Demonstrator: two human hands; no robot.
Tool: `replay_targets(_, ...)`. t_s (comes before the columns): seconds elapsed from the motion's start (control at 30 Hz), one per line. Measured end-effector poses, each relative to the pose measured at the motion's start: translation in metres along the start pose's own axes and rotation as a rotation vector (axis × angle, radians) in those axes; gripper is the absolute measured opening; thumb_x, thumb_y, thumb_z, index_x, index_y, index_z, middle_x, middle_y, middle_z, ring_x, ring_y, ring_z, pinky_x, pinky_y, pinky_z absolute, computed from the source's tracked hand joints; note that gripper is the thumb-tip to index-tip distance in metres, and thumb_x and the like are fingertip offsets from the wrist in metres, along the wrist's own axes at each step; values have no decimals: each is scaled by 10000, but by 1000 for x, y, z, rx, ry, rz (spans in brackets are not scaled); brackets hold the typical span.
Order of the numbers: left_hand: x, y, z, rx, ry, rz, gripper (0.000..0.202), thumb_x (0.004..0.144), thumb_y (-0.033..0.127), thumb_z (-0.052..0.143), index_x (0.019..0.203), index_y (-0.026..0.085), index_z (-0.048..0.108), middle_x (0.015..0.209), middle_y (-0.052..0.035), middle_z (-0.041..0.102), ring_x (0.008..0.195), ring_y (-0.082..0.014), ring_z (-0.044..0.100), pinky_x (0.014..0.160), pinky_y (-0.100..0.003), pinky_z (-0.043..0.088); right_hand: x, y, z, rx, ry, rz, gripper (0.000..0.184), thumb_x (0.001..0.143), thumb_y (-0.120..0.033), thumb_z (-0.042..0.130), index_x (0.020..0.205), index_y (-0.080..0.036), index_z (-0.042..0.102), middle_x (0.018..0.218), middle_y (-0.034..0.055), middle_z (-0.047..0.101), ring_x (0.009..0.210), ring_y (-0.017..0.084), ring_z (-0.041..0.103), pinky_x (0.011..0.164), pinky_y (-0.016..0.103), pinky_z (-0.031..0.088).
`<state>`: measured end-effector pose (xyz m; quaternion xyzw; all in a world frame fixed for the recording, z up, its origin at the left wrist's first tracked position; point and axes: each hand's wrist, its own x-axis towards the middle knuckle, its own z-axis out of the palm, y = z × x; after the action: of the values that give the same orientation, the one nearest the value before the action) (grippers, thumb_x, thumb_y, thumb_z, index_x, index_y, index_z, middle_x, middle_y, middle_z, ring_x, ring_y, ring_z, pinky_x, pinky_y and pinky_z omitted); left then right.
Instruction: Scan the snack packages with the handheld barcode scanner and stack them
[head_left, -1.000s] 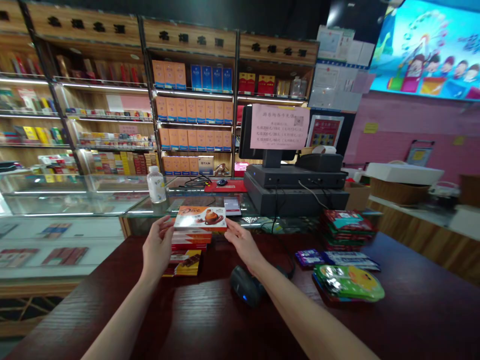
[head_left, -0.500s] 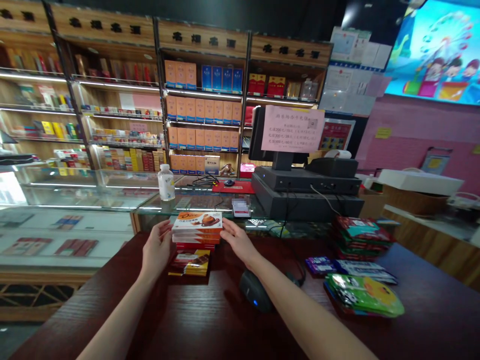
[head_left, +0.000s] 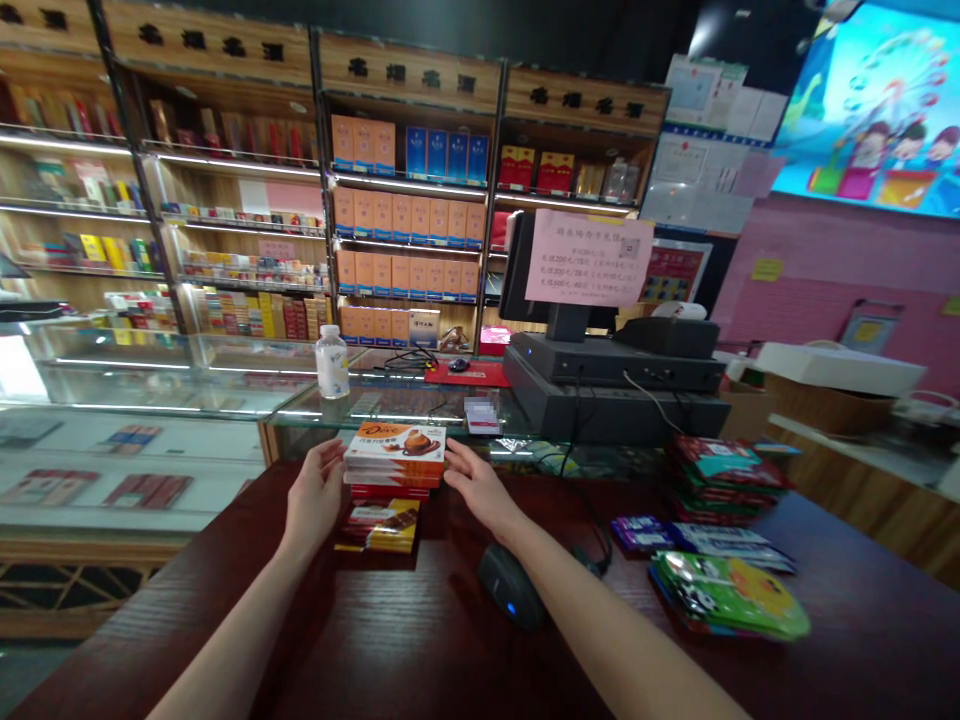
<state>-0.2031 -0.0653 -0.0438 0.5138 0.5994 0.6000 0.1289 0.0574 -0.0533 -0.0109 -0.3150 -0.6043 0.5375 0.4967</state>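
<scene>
A stack of white and orange Dove chocolate boxes [head_left: 397, 445] stands on the dark wooden counter, resting on several red packs [head_left: 390, 492]. My left hand [head_left: 316, 492] is at the stack's left side, fingers stretched out and tips at the box edge; I cannot tell if they touch. On the right side, my right hand [head_left: 484, 490] has its fingers extended and apart, a sliver away from the boxes. Just in front of the stack lie yellow and brown chocolate bars [head_left: 384, 527]. A black barcode scanner [head_left: 511, 588] lies beneath my right forearm.
Right of the scanner lie green snack packs [head_left: 731, 592], purple and blue packs [head_left: 701, 538] and a pile of red-green packs [head_left: 724, 478]. Behind are a glass display case [head_left: 300, 420], a white bottle [head_left: 332, 365] and a cash register [head_left: 611, 375] with a trailing cable.
My right hand has shifted slightly right, off the edge of the boxes. My left hand and the stack stay nearly where they were.
</scene>
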Motion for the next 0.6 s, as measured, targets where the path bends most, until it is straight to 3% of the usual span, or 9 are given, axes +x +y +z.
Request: replay_targets(0.6,-10,6,4,66,5,13,412,843,384,519,1219,216,526,1277,-134,665,1115,-261,687,945,-389,537,0,-3,0,3,-2,39,552,718,-248,699,1265,-307,647,1309,68,674,1256,291,587,1031,488,464)
